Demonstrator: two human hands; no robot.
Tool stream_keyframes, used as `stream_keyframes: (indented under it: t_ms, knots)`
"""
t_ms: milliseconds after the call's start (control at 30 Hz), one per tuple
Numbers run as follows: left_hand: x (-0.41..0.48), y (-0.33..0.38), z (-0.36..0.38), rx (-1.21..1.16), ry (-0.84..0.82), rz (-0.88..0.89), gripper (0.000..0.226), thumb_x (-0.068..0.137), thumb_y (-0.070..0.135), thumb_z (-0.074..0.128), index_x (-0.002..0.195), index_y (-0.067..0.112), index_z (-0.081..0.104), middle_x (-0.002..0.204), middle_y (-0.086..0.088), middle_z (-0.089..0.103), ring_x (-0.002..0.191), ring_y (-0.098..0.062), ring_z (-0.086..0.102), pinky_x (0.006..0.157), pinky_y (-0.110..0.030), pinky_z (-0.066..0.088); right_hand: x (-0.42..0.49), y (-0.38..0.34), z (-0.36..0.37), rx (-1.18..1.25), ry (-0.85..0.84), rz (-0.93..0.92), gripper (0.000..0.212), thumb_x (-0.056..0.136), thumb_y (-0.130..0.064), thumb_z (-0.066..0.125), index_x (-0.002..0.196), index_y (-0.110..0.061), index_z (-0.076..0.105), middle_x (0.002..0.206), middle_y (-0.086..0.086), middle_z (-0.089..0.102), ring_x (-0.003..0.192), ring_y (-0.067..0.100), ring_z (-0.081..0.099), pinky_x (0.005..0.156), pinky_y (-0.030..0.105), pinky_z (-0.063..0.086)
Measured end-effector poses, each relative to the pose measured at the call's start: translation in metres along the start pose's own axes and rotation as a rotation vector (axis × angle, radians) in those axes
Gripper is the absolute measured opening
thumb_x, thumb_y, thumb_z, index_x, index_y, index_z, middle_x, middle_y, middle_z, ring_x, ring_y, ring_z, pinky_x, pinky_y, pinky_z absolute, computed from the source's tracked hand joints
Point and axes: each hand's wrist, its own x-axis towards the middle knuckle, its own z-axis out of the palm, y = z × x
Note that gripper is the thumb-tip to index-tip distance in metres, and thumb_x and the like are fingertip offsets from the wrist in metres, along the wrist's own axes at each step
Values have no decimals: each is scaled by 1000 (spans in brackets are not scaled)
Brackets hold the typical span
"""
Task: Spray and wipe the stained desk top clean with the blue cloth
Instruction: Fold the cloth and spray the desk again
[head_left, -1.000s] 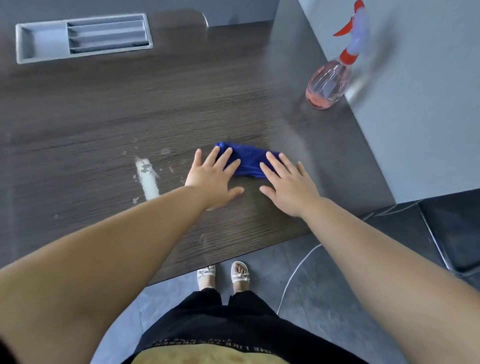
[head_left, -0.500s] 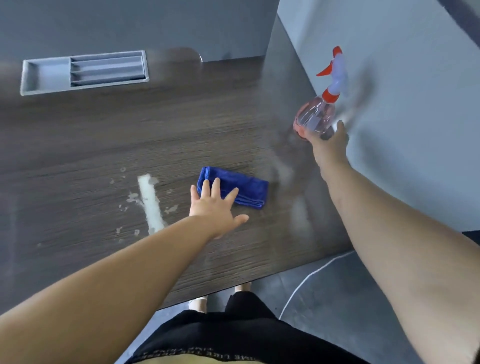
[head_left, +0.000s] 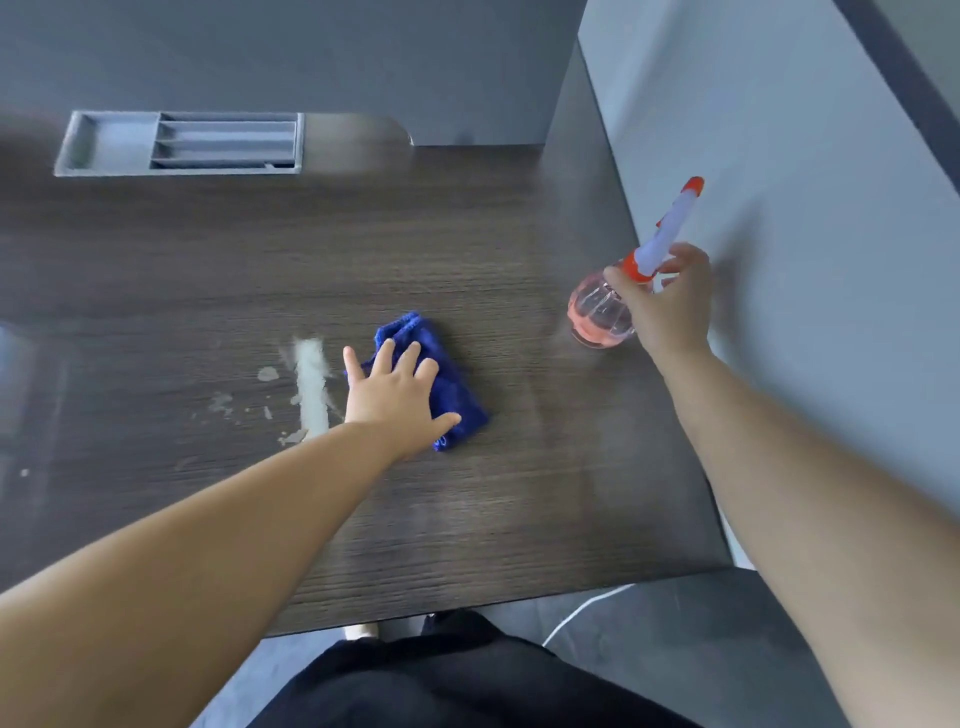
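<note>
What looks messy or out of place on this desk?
A whitish smear with small splatters streaks the dark desk top, just left of the blue cloth under the left hand. Nothing else looks odd; the right hand grips the spray bottle.

Left hand (head_left: 399, 401) lies flat, fingers spread; right hand (head_left: 669, 312) reaches forward, fingers curled in a grip.

On my feed the left hand (head_left: 395, 395) lies flat, fingers spread, on the blue cloth (head_left: 457, 387). The cloth is bunched up on the dark wood desk (head_left: 260, 270), just right of the white stain (head_left: 310, 384) — one long streak with splatters around it. The right hand (head_left: 670, 312) is wrapped round the neck of the pink spray bottle (head_left: 597, 314) by the grey wall (head_left: 779, 208). The bottle's tilted — can't tell if it's off the desk. There's a grey tray (head_left: 119, 143) sunk in at the far left.
</note>
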Motion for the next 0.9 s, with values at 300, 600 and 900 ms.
stream_keyframes:
  t_ms: [300,600,900]
  knots:
    - [-13,-6,23,-253,61,-121,82,82,64,50,148,25,19,157,7,8,143,-20,13,116,-48,11,8,-18,1,92,-137,-190,54,85,-27,65,129,-6,43,114,-6,50,103,9,53,94,30,46]
    - [-16,-21,29,-354,109,-89,87,80,67,51,149,29,15,157,15,7,142,-17,17,117,-42,14,-64,-41,6,54,-783,-71,28,93,-38,57,118,-27,52,99,-14,57,74,8,59,74,23,48]
    - [-18,-19,37,-327,93,-95,87,84,67,44,151,27,5,158,4,-7,145,-18,9,119,-43,6,-127,-38,43,-138,-1019,316,34,87,-49,57,120,-42,49,101,2,67,64,12,58,77,29,51]
